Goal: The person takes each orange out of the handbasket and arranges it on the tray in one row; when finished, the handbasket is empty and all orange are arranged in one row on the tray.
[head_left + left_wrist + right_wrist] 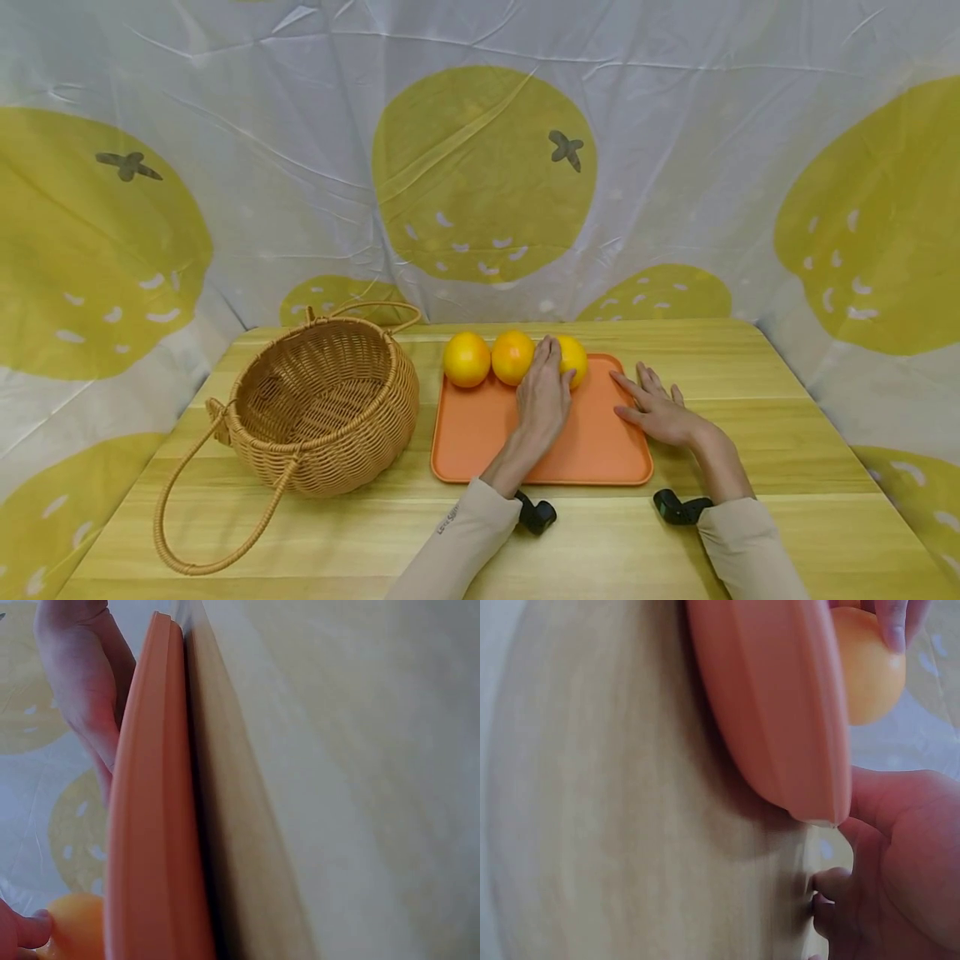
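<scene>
Three oranges lie in a row along the far edge of an orange tray [600, 450] on a wooden table. My left hand [543, 392] reaches across the tray, its fingers curled over the rightmost orange [575, 358] with the thumb on its side. In the left wrist view that thumb [19, 930] touches the orange [75, 926] beside the tray rim [150, 825]. My right hand [656, 408] lies flat and open, fingers on the tray's right rim. The right wrist view shows this hand [900, 877] against the tray corner [780, 712], with the held orange [866, 675] beyond.
A woven wicker basket [322, 408] with a long loop handle stands left of the tray, tilted and holding nothing. The other two oranges [467, 359] [513, 357] touch each other. A cloth with a fruit print hangs behind and beside the table.
</scene>
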Tool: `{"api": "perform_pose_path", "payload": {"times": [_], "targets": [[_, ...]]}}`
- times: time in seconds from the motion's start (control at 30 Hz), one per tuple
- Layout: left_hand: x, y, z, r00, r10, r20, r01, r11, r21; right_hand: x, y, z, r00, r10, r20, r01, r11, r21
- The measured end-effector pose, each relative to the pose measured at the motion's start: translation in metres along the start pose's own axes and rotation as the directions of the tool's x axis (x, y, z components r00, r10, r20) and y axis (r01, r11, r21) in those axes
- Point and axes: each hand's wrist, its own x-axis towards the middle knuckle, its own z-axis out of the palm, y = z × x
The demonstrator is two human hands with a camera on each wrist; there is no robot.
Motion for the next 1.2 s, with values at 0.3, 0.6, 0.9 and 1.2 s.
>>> {"api": "perform_pose_path", "payload": {"times": [0.3, 0.6, 0.9, 1.2], "targets": [[-0.002, 0.001, 0.000, 1.000, -0.001, -0.012, 0.001, 1.000, 0.003, -0.001, 0.005, 0.001, 1.000, -0.019, -0.014, 0.020, 0.999, 0.026], [0.000, 0.000, 0.001, 1.000, -0.018, -0.012, 0.018, 1.000, 0.005, 0.000, 0.001, 0.000, 1.000, -0.008, 0.001, 0.008, 1.000, 0.005], [0.002, -0.002, -0.003, 1.000, -0.019, 0.009, 0.019, 0.998, -0.057, 0.000, 0.001, -0.002, 1.000, -0.013, -0.004, 0.013, 1.000, 0.005], [0.001, -0.004, -0.009, 1.000, 0.020, 0.006, -0.020, 0.998, -0.060, 0.000, 0.002, 0.001, 1.000, -0.008, -0.001, 0.008, 1.000, 0.013]]}}
